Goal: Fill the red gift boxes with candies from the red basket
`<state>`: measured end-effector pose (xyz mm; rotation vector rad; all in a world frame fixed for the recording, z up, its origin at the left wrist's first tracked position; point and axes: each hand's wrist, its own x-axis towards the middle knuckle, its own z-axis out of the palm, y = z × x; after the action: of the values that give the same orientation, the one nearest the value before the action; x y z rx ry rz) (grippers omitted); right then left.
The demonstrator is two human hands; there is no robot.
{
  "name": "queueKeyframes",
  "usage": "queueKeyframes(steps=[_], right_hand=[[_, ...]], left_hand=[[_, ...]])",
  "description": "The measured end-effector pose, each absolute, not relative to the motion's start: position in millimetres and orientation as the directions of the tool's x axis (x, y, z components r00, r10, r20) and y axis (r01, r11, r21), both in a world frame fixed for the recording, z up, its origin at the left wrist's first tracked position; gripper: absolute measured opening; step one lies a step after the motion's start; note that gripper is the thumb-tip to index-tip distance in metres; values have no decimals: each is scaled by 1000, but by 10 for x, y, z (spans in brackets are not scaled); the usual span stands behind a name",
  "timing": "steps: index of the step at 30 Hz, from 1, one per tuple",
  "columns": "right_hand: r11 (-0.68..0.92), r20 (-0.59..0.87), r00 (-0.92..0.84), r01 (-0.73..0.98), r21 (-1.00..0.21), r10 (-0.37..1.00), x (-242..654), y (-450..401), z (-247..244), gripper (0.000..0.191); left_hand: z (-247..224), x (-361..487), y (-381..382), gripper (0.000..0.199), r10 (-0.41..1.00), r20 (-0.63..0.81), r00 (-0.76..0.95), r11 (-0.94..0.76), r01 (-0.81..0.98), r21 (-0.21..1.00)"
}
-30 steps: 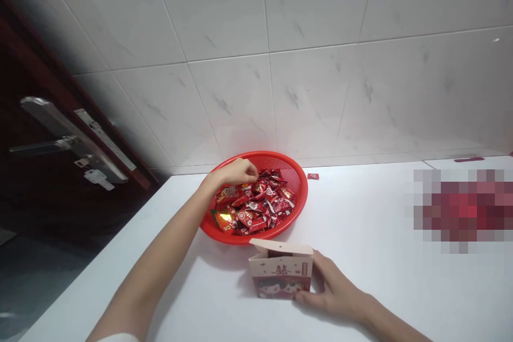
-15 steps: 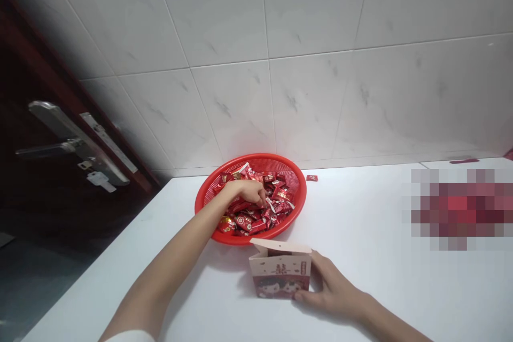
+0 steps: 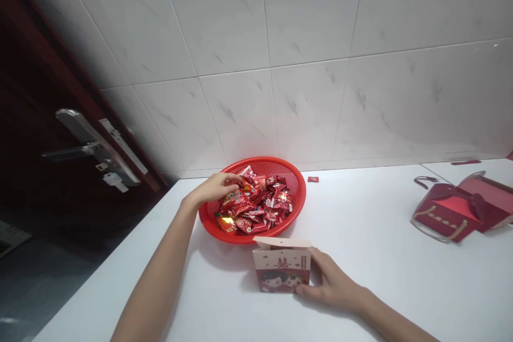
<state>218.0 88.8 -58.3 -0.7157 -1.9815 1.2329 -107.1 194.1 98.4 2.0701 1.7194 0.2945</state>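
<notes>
My left hand (image 3: 214,188) has just moved back from the middle of the heap to the left side of the red basket (image 3: 303,192), over the far-left wrapped sweets (image 3: 256,208). The fingers are bent, with a narrow gap showing between them; I cannot tell whether a sweet is caught there. The middle sweets lie uncovered now, so I judge this to be picking among them, with nothing visibly lifted out.

My right hand (image 3: 340,288) has hardly shifted: its fingers still grip the printed box (image 3: 280,275) by its right side, thumb across the front. The box stands upright on the worktop (image 3: 360,214), just near of the basket, its top flap raised, which to me keeps it ready for filling. A small red packet (image 3: 313,179) lies right of the basket, and a dark red bag (image 3: 444,214) sits well apart, farther right.
</notes>
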Motion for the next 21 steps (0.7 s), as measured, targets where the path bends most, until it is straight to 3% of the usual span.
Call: queueKeyframes(steps=[3,7,10,15,18,21], right_hand=[[389,260,-617,81,-918,742,2180,878,-561,59],[360,239,-632,68,-930,737,2191,870,-524,66],[358,262,-635,25,-934,727,2211,878,-525,70],[477,346,-583,82,-875,735,2240,868,-618,56],[622,471,-551,115,-775,689,2231,840,-689,54],[699,550,-544,96,-709,633,2209,812,-711,59]], left_hand=[[885,-1177,1865,60,995,-84,53,-20,935,355],[760,-1074,1860,65,977,-199,72,-4,947,322],[739,-956,1828,60,975,-165,151,-78,920,383],[870,-810,1393,47,941,226,253,-339,732,591],[967,-750,925,49,880,195,433,-409,482,774],[970,-711,521,70,806,222,549,-513,462,723]])
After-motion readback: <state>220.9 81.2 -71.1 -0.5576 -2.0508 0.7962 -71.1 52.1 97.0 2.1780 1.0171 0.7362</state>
